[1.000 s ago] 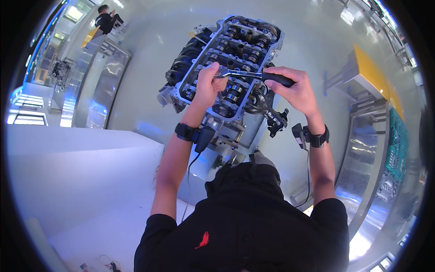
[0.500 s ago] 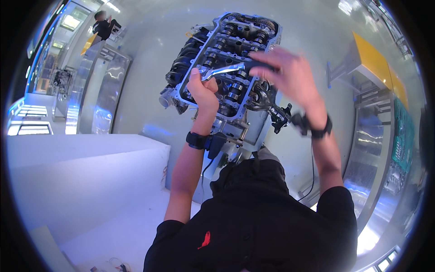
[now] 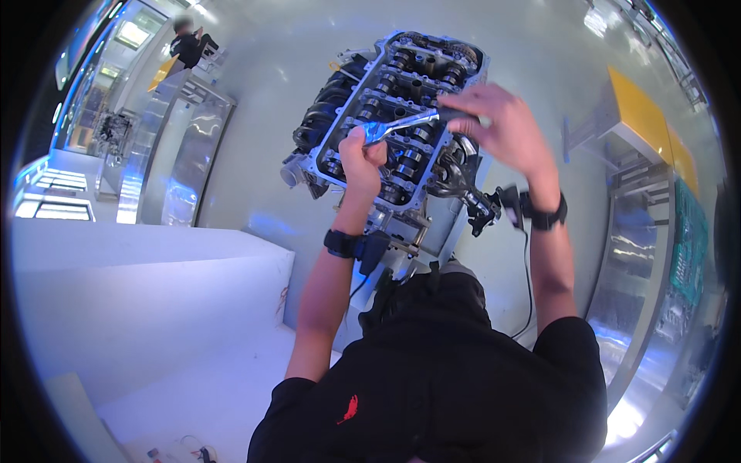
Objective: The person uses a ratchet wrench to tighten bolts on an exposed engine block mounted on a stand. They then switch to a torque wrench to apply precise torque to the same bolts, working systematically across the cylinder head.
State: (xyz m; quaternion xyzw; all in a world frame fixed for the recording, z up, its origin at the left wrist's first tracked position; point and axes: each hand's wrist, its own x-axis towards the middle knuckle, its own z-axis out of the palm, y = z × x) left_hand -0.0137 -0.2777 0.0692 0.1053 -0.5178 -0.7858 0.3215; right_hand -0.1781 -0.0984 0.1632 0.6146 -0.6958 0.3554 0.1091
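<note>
A ratchet wrench (image 3: 409,122) with a bright metal shank and a dark grip lies slanted over an open engine (image 3: 417,87), whose camshafts show in rows. My left hand (image 3: 363,162) is closed around the wrench's head end, above the engine's near left part. At the other end, my right hand (image 3: 500,127) holds the dark grip between thumb and fingers, over the engine's right edge. Whatever sits under the wrench head is hidden by my left hand. Below my right hand, metal exhaust pipes (image 3: 457,171) come off the engine's right side.
A black intake manifold (image 3: 324,112) juts from the engine's left side. A white block (image 3: 154,270) stands at near left. To the right is a metal bench (image 3: 625,270) with a green tray (image 3: 688,243) and a yellow panel (image 3: 639,112). Another person (image 3: 187,48) sits far left.
The whole view has shifted slightly, so the engine appears a little lower and farther right. Both hands have moved slightly right with the wrench, still gripping its two ends.
</note>
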